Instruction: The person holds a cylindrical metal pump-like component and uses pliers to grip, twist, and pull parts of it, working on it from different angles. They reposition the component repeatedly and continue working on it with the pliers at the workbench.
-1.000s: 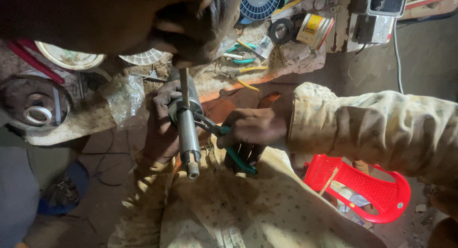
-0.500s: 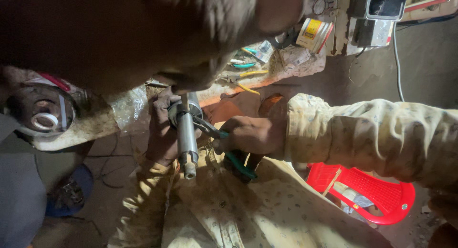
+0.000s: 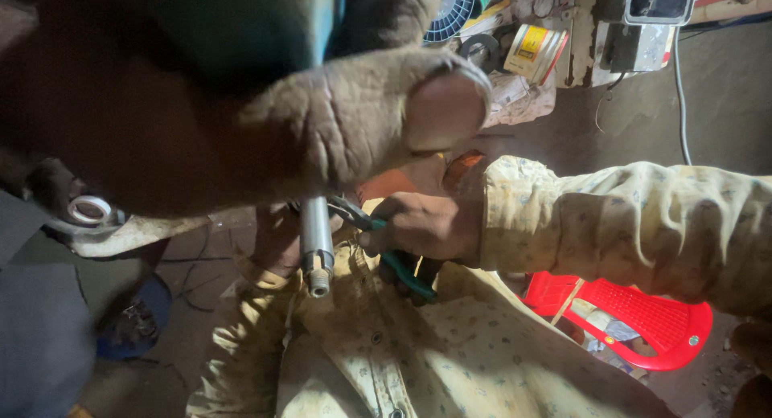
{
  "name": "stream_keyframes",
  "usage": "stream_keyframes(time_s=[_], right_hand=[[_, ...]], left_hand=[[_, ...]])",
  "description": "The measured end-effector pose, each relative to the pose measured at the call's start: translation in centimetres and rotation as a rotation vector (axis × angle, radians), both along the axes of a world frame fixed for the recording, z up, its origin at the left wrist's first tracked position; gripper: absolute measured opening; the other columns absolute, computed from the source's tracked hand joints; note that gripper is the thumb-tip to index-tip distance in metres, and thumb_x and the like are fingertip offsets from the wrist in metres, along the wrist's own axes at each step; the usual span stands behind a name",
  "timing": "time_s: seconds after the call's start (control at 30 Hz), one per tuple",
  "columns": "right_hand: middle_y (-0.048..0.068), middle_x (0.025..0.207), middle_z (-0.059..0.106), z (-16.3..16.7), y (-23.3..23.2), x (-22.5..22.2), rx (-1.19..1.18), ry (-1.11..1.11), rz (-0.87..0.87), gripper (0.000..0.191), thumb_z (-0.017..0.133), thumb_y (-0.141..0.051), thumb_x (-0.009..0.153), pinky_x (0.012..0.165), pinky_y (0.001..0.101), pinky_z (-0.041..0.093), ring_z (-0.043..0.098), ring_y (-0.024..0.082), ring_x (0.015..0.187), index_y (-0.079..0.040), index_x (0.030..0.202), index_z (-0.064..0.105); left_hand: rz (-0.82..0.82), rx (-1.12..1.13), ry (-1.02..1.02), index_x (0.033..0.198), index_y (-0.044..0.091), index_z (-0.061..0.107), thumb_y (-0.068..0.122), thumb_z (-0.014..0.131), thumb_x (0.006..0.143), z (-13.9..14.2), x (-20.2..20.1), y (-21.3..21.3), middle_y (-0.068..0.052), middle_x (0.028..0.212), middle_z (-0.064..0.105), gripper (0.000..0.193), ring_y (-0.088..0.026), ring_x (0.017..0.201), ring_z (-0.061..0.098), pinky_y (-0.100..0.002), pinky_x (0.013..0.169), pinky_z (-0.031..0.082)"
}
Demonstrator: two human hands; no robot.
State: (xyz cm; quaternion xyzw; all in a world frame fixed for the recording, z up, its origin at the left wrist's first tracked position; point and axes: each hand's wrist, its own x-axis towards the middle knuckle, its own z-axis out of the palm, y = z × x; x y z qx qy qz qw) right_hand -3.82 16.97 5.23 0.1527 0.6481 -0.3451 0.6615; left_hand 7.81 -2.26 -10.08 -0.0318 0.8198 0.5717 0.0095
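My left hand (image 3: 277, 245) grips a silver metal shaft (image 3: 316, 237) that stands upright, its threaded end (image 3: 319, 283) pointing down toward my patterned yellow shirt. My right hand (image 3: 422, 225), coming in from the right in a yellow sleeve, is closed on green-handled pliers (image 3: 402, 269). The pliers' jaws reach left and meet the shaft. A third, large hand (image 3: 362, 120) sits very close to the camera, fills the upper left and hides the top of the shaft. It seems to hold something teal.
A red plastic basket (image 3: 643, 321) lies on the floor at the lower right. A white tape roll (image 3: 88, 209) rests at the left. At the top are a blue spool (image 3: 450, 12), a yellow box (image 3: 535, 52) and a grey electrical box (image 3: 643, 24) with a cable.
The large hand has moved down and nearer the camera, covering far more of the bench. My two hands keep their hold on the shaft and the pliers.
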Motion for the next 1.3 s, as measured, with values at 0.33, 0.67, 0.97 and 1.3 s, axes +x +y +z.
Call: stream_keyframes(time_s=[0.33, 0.67, 0.97, 1.3], right_hand=[[0.006, 0.073, 0.068, 0.0, -0.6, -0.9, -0.055, -0.056, 0.213, 0.038, 0.065, -0.041, 0.090, 0.053, 0.0333, 0.058, 0.068, 0.015, 0.062, -0.003, 0.094, 0.071], [0.002, 0.081, 0.071, -2.2, 1.2, 0.4, -0.122, 0.226, 0.309, 0.036, 0.071, -0.044, 0.089, 0.066, 0.0297, 0.056, 0.068, 0.009, 0.077, -0.009, 0.097, 0.077], [0.004, 0.084, 0.072, -2.7, 2.2, 0.9, -0.080, 0.088, 0.047, 0.029, 0.072, -0.034, 0.087, 0.063, 0.0318, 0.057, 0.069, 0.012, 0.076, -0.009, 0.101, 0.074], [0.012, 0.104, 0.064, -5.6, 5.0, 1.2, -0.908, 1.287, 0.645, 0.019, 0.071, -0.014, 0.098, 0.074, 0.0314, 0.057, 0.067, 0.022, 0.090, -0.005, 0.115, 0.072]], left_hand=[[0.113, 0.304, -0.083, 0.139, 0.005, 0.034, 0.028, 0.096, 0.069, 1.0, -0.9, 0.3, -0.013, 0.126, 0.056, 0.096, -0.027, 0.108, 0.064, -0.044, 0.092, 0.061], [0.133, 0.305, 0.059, 0.136, 0.008, 0.034, 0.021, 0.096, 0.074, 0.4, -1.3, 0.9, -0.012, 0.133, 0.048, 0.088, -0.023, 0.125, 0.055, -0.039, 0.107, 0.057], [0.143, 0.393, 0.119, 0.138, 0.009, 0.036, 0.014, 0.095, 0.072, 0.7, -1.7, 1.4, -0.019, 0.146, 0.042, 0.089, -0.029, 0.138, 0.047, -0.045, 0.115, 0.053], [0.162, 0.429, 0.048, 0.138, 0.008, 0.036, 0.015, 0.094, 0.074, 0.4, -1.8, 1.6, -0.022, 0.153, 0.040, 0.087, -0.033, 0.143, 0.045, -0.047, 0.120, 0.048]])
